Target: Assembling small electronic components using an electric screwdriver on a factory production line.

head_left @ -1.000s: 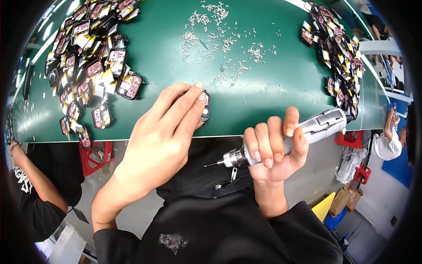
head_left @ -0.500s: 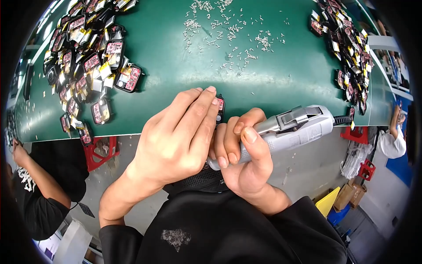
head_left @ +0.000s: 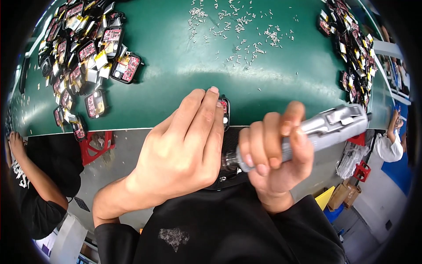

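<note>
My left hand (head_left: 180,143) is at the near edge of the green table, its fingers laid close together over a small black device case (head_left: 226,113). Only the right side of the case shows, with a strip of red circuit board; the rest and my thumb are hidden. My right hand (head_left: 274,149) is wrapped around a grey electric screwdriver (head_left: 338,126), blurred by motion. Its dark front end points left, close beside my left hand. Where the bit's tip is cannot be seen.
Many open black cases with red boards and silver battery packs (head_left: 94,70) are heaped at the left. Another such heap (head_left: 351,53) lies at the right. Loose small screws (head_left: 241,26) are scattered at the far middle. A co-worker's arm (head_left: 39,180) is at the left, near a red stool (head_left: 97,146).
My right hand has moved right with the electric screwdriver, away from my left hand. My left hand stays over the case, and the view has shifted slightly.
</note>
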### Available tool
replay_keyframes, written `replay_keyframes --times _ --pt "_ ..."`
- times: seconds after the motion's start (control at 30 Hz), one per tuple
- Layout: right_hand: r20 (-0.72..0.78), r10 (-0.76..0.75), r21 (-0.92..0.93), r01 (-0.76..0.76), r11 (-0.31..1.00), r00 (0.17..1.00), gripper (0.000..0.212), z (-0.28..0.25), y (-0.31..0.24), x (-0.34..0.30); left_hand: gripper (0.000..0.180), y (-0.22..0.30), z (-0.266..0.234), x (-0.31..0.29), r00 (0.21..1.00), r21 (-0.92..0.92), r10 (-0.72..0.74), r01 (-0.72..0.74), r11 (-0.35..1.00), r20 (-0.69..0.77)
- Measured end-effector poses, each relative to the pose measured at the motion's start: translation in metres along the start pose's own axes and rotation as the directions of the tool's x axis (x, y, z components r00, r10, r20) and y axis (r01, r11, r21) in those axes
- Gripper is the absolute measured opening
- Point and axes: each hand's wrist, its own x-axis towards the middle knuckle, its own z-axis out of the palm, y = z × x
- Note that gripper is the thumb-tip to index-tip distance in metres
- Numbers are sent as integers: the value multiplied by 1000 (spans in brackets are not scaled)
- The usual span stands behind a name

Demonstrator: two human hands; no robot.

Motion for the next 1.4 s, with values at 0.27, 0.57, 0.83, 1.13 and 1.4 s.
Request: replay_keyframes --times 0.27,0.57,0.83,1.13,1.4 --pt "325 -94 -189 162 969 941 20 7 -56 47 38 10 -9 -5 985 -68 -100 111 992 142" --pt "386 3 -310 127 942 922 30 -7 -48 70 40 9 0 -8 993 -57 -96 100 993 68" --pt "437 112 -380 70 922 892 27 -3 -45 73 37 8 6 -11 995 -88 -99 99 991 7" --pt "515 101 -363 110 925 851 26 9 -28 82 37 1 6 -16 996 -108 -90 88 990 -22" --pt "429 -11 -316 162 935 903 15 14 -28 76 33 2 -3 -14 1000 -68 -22 23 997 7"
